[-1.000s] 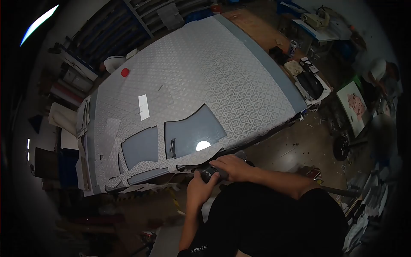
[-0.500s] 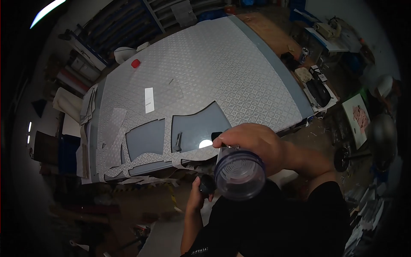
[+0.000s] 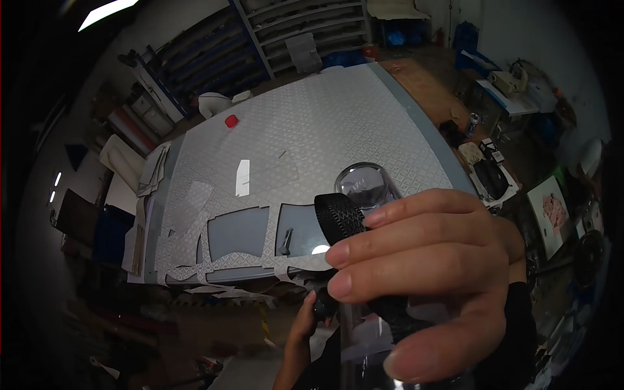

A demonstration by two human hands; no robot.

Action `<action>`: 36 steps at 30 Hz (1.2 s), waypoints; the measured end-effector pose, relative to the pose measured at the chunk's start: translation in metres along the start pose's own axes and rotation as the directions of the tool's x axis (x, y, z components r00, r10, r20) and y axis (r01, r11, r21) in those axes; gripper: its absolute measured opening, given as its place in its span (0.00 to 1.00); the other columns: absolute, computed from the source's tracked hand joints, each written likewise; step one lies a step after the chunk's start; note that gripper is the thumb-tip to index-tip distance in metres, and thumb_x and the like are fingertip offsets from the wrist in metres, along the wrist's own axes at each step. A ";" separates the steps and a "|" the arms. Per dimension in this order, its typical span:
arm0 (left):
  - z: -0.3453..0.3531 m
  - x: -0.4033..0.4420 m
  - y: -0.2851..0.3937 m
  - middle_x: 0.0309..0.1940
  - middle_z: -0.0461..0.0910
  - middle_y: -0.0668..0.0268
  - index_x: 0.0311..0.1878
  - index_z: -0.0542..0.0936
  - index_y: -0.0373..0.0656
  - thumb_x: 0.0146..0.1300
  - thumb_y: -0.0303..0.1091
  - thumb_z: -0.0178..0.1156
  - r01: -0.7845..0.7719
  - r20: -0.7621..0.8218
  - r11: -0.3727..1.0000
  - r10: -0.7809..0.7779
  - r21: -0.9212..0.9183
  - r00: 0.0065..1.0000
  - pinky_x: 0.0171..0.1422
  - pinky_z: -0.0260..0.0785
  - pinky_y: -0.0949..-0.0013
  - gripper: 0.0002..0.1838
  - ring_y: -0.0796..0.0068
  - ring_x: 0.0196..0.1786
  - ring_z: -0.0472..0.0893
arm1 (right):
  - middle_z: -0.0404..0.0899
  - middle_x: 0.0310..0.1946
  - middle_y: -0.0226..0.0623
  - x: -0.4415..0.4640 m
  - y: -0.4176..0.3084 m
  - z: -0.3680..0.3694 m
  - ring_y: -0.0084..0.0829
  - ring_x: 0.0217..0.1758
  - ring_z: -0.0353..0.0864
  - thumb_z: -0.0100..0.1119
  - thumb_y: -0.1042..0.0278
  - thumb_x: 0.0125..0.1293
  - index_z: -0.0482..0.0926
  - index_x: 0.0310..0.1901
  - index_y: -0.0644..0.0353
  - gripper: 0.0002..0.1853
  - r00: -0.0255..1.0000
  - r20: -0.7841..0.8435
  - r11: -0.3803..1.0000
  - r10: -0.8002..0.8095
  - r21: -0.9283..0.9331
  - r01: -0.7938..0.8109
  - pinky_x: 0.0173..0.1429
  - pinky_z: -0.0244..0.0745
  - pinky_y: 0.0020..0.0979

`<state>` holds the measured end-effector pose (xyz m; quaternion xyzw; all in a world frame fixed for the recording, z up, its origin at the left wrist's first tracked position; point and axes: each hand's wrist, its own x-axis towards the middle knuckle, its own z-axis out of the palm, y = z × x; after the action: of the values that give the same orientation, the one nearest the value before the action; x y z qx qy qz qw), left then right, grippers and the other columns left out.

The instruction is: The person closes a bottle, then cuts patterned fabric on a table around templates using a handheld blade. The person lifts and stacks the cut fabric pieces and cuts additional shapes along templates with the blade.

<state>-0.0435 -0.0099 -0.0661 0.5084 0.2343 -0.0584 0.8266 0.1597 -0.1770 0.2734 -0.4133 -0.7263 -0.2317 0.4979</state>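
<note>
Large in the foreground, my right hand (image 3: 435,266) is wrapped round a clear drinking bottle (image 3: 372,181) with a black textured band (image 3: 339,216). The bottle's far rounded end points toward the table, while its near part shows below my fingers. Lower down, my left hand (image 3: 301,328) is closed round a dark round piece that looks like a bottle cap (image 3: 323,301), by the table's front edge. Behind both hands, pale patterned fabric (image 3: 312,140) covers the table. Cut-out openings at its front bare the grey tabletop (image 3: 238,235), and a dark metal tool (image 3: 286,241) lies in one.
On the fabric lie a red round object (image 3: 231,121) and a white paper strip (image 3: 242,178). Shelves (image 3: 312,36) stand behind. To the right are a can (image 3: 472,122), a black case (image 3: 490,179) and a sewing machine (image 3: 509,82). Fabric rolls (image 3: 122,159) lean at left.
The bottle and my right hand have come closer to the camera, and the bottle has turned so its rounded end faces away. The view has tilted up. My left hand still holds the dark piece.
</note>
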 end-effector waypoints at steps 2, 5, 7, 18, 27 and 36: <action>-0.002 0.000 0.001 0.26 0.80 0.62 0.43 0.78 0.41 0.79 0.64 0.34 -0.010 -0.012 1.000 0.010 0.000 1.000 0.26 0.68 0.68 0.35 0.70 0.21 0.77 | 0.86 0.49 0.42 0.006 0.001 -0.003 0.38 0.48 0.91 0.63 0.58 0.72 0.72 0.59 0.44 0.18 1.000 0.013 1.000 -0.020 -0.003 0.020 0.49 0.85 0.35; -0.007 -0.001 0.001 0.26 0.80 0.62 0.44 0.78 0.41 0.79 0.64 0.34 -0.029 -0.037 1.000 0.029 -0.005 0.999 0.27 0.68 0.68 0.34 0.70 0.22 0.77 | 0.86 0.49 0.42 0.012 0.002 -0.012 0.38 0.48 0.91 0.63 0.58 0.72 0.72 0.60 0.44 0.18 0.998 0.039 0.999 -0.045 -0.016 0.046 0.49 0.85 0.35; -0.009 0.001 0.003 0.27 0.80 0.62 0.44 0.78 0.41 0.79 0.63 0.34 -0.041 -0.039 0.999 0.041 -0.007 0.998 0.27 0.69 0.68 0.34 0.70 0.22 0.77 | 0.86 0.49 0.42 0.017 0.003 -0.018 0.38 0.48 0.91 0.63 0.58 0.73 0.71 0.60 0.44 0.18 0.997 0.059 0.998 -0.059 -0.034 0.061 0.49 0.85 0.36; -0.012 0.013 0.016 0.29 0.81 0.61 0.46 0.78 0.40 0.80 0.62 0.34 -0.057 0.008 0.998 0.057 0.031 0.998 0.30 0.71 0.69 0.34 0.70 0.24 0.78 | 0.86 0.49 0.42 0.038 -0.002 -0.039 0.38 0.48 0.90 0.62 0.58 0.73 0.71 0.60 0.43 0.18 0.988 0.126 0.991 -0.084 -0.094 0.097 0.49 0.85 0.36; -0.013 0.014 0.018 0.30 0.82 0.61 0.48 0.78 0.40 0.80 0.62 0.32 -0.038 0.014 0.997 0.037 0.067 0.999 0.31 0.70 0.68 0.35 0.70 0.24 0.78 | 0.86 0.49 0.43 0.047 -0.007 -0.046 0.38 0.48 0.90 0.61 0.57 0.73 0.71 0.61 0.43 0.18 0.987 0.136 0.986 -0.084 -0.130 0.102 0.50 0.84 0.37; -0.012 0.011 0.021 0.33 0.82 0.60 0.51 0.77 0.39 0.80 0.62 0.32 -0.028 -0.039 0.996 0.031 0.082 0.999 0.34 0.70 0.68 0.34 0.69 0.26 0.78 | 0.86 0.49 0.43 0.052 -0.010 -0.051 0.38 0.49 0.90 0.60 0.57 0.74 0.70 0.61 0.42 0.18 0.987 0.136 0.982 -0.087 -0.157 0.109 0.50 0.84 0.38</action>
<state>-0.0308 0.0116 -0.0583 0.5460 0.2405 -0.0454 0.8012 0.1700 -0.2018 0.3423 -0.4305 -0.7550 -0.2876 0.4023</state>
